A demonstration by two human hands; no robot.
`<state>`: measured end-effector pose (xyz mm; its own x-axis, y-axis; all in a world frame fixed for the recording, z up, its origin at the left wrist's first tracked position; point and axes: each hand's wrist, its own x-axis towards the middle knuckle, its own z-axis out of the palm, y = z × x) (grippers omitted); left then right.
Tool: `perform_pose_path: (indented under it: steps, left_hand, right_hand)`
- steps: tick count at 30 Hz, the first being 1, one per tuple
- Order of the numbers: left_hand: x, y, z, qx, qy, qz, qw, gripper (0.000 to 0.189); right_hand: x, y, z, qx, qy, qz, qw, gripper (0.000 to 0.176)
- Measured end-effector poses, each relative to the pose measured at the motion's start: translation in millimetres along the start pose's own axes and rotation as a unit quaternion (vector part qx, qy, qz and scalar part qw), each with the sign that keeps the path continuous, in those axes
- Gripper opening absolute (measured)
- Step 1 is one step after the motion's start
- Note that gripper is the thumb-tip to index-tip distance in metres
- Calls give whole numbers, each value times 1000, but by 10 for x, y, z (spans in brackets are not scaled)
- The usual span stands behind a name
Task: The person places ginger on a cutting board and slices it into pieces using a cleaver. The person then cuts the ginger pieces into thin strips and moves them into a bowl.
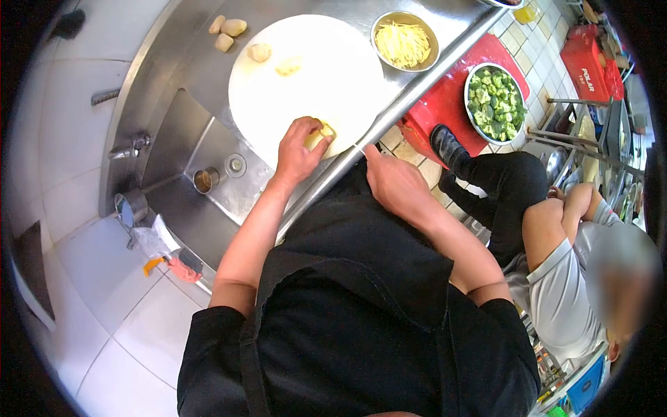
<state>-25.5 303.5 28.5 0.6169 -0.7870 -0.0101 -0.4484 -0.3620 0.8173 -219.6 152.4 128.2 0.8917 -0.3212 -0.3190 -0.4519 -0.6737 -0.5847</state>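
Note:
On the round white board, my left hand holds a peeled yellow piece, likely potato, near the board's lower edge. My right hand is closed at the metal counter edge; a thin tip, perhaps of a knife, shows by its fingers, but most of it is hidden. Two pale peeled pieces lie toward the top left of the board. Beyond the board, several more peeled pieces rest on the steel counter. A metal bowl of thin yellow strips stands to the board's right.
A sink with a small metal cup is at the left, below a tap. At the right, a bowl of green broccoli stands on a red surface. Beside it a person sits close to my right arm.

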Motion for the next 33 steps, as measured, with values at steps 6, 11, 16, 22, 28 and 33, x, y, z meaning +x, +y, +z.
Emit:
perform_pose_path:
  steps: [6, 11, 16, 22, 28, 33]
  left_hand:
    - [4, 21, -1, 13, 0, -4, 1000, 33]
    - [0, 11, 5, 12, -3, -6, 1000, 35]
    - [1, 14, -1, 4, -8, -11, 1000, 37]
    - [-1, -8, 3, 6, -2, 7, 1000, 36]
    - [39, 4, -17, -21, -3, 12, 1000, 37]
    - [13, 43, -34, 0, -12, 1, 1000, 38]
  right_hand:
    - [-276, -70, -116, -32, -42, 29, 998, 18]
    - [-232, -98, -88, -33, -52, 36, 997, 20]
    - [-63, -29, 38, -18, -31, 10, 999, 18]
    - [242, 35, 259, -14, -23, 5, 1000, 19]
    - [238, 20, 190, -7, -32, 34, 999, 19]
    - [-189, -11, -25, 30, 4, -5, 1000, 18]
